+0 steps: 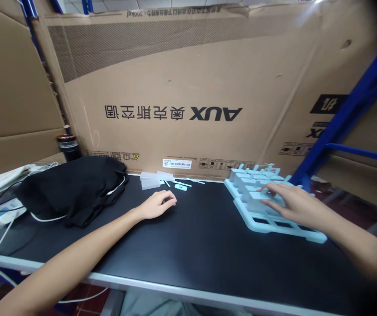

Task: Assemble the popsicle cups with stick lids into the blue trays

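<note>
On the black table, my left hand [156,205] rests with its fingers loosely curled in; I see nothing in it. Just beyond it lie several translucent mold pieces [151,180] and light blue sticks [183,184]. At the right stands a light blue popsicle mold rack [250,223] filled at its back with several molds and upright stick handles. My right hand [290,202] reaches over this rack. Its thumb and index finger are around the top of a popsicle mold [253,199] seated there. The other fingers are partly hidden.
A black cloth bundle [73,186] lies at the left, with a white cable [2,245] and a power strip [7,210] beside it. Behind it stands a dark bottle [69,147]. A large cardboard panel [175,61] closes off the back. A blue metal post [346,114] rises at the right.
</note>
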`<act>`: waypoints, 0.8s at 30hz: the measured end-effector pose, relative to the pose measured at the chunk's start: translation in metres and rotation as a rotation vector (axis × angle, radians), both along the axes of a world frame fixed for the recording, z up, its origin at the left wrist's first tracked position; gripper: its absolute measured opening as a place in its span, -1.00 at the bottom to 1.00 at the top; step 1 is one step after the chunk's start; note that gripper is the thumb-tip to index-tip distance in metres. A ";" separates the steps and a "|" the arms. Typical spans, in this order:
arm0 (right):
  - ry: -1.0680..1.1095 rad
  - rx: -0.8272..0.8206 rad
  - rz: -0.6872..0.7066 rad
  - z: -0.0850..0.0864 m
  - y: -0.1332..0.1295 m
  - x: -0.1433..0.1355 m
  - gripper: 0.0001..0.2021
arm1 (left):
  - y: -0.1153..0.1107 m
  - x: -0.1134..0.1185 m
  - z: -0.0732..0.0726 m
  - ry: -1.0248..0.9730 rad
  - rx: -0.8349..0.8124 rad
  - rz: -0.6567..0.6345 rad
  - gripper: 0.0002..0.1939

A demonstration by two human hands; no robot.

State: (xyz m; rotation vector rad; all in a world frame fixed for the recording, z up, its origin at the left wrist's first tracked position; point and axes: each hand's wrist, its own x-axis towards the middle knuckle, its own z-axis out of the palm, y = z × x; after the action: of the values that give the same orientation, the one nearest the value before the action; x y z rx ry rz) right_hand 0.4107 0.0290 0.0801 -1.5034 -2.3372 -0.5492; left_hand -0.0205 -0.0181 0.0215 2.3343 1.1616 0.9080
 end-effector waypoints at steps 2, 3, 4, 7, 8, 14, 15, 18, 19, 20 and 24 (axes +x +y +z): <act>-0.045 -0.101 0.055 0.001 0.002 0.000 -0.67 | 0.000 -0.002 0.000 0.033 0.015 0.000 -0.75; -0.060 -0.107 0.029 0.003 0.002 0.000 -0.65 | 0.000 -0.002 0.000 0.048 0.019 -0.001 -0.75; -0.067 -0.086 -0.022 0.005 0.001 0.000 -0.64 | 0.000 -0.002 -0.001 0.060 0.021 0.000 -0.76; -0.078 -0.073 -0.117 0.009 0.000 -0.005 -0.65 | 0.001 -0.002 -0.003 0.106 0.021 0.028 -0.78; -0.071 -0.076 -0.136 0.009 0.000 -0.007 -0.66 | 0.000 -0.002 -0.003 0.131 0.025 0.052 -0.78; -0.096 -0.101 -0.205 0.010 0.001 -0.025 -0.73 | 0.003 -0.007 0.000 0.291 0.183 0.354 -0.81; -0.107 -0.111 -0.206 0.012 0.001 -0.027 -0.74 | 0.005 -0.010 0.002 0.302 0.213 0.424 -0.82; -0.160 -0.172 -0.221 0.022 -0.005 -0.032 -0.76 | 0.012 -0.024 0.005 0.336 0.293 0.630 -0.83; -0.192 -0.190 -0.231 0.026 -0.010 -0.035 -0.77 | 0.015 -0.030 0.004 0.347 0.306 0.689 -0.81; -0.227 -0.180 -0.244 0.031 -0.015 -0.039 -0.78 | 0.017 -0.035 0.004 0.354 0.307 0.739 -0.78; -0.210 0.212 -0.240 0.043 -0.033 -0.087 -0.71 | 0.026 -0.054 -0.004 0.330 0.202 0.814 -0.67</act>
State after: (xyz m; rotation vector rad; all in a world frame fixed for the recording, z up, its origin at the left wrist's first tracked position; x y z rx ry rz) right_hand 0.3242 -0.0038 0.1236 -1.7031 -2.1707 -1.0267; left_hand -0.0745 0.0077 0.0178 2.2049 2.3476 0.9189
